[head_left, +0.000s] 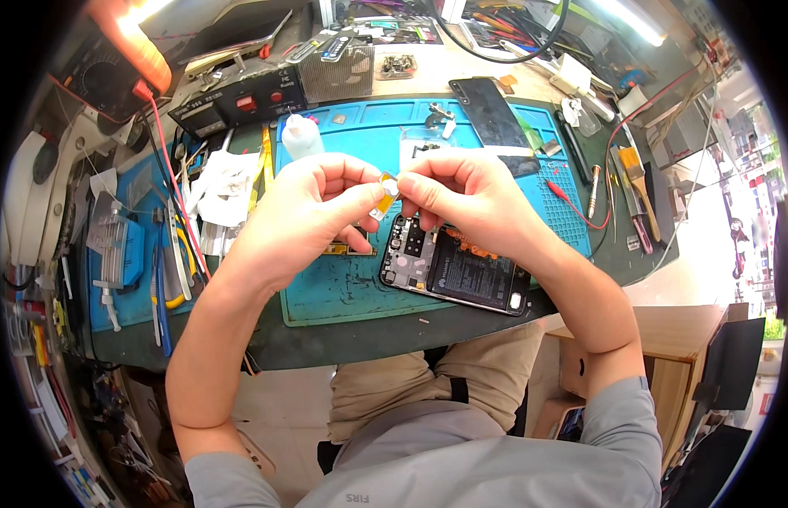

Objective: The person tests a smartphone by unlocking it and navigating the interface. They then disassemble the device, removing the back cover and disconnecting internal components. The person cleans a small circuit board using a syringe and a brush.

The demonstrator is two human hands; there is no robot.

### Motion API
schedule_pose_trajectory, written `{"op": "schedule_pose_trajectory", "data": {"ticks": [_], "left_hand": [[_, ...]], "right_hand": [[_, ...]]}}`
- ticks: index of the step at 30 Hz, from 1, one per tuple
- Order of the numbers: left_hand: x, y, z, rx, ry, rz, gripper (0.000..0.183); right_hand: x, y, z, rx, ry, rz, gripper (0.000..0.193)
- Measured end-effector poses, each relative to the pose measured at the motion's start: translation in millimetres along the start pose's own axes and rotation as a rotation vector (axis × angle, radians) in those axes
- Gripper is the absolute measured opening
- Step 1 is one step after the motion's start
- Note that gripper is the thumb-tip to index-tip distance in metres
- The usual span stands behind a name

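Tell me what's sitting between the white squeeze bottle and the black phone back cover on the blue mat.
In the head view, between the white bottle and the black back cover lies a small metal part on the blue mat.

Bench point(343, 347): dark green top, near edge curved.
Mat point(343, 288): blue, centre of bench, with moulded trays along far edge.
On mat: 1 opened phone point(457, 267), near right; 1 white bottle point(301, 135), far left; 1 black back cover point(489, 112), far right.
Left of mat: white tissues point(224, 182), pliers point(178, 258).
Right of mat: brush point(638, 173).
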State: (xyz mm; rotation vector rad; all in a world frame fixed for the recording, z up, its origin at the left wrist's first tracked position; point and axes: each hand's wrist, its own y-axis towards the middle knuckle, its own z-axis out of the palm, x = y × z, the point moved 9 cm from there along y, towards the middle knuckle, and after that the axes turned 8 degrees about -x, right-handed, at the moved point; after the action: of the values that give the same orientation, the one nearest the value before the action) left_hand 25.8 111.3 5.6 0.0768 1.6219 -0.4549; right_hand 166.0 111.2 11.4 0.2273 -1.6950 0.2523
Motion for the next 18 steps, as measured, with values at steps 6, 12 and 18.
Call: {"op": "schedule_pose_trajectory", "data": {"ticks": [6, 12, 18], "left_hand": [[3.5, 2.3, 0.0, 0.000, -0.044, -0.009, 0.023], [4.7, 3.1, -1.4, 0.002, -0.092, -0.004, 0.022], [1.9, 2.0, -1.2, 0.005, -0.082, 0.008, 0.021]], "right_hand": [[-2.8, 1.6, -0.4, -0.008, 0.042, -0.034, 0.020], [1.3, 1.1, -0.8, -0.025, 0.036, -0.044, 0.020], [8.0, -1.8, -3.4, -0.070, -0.064, -0.101, 0.018]]}}
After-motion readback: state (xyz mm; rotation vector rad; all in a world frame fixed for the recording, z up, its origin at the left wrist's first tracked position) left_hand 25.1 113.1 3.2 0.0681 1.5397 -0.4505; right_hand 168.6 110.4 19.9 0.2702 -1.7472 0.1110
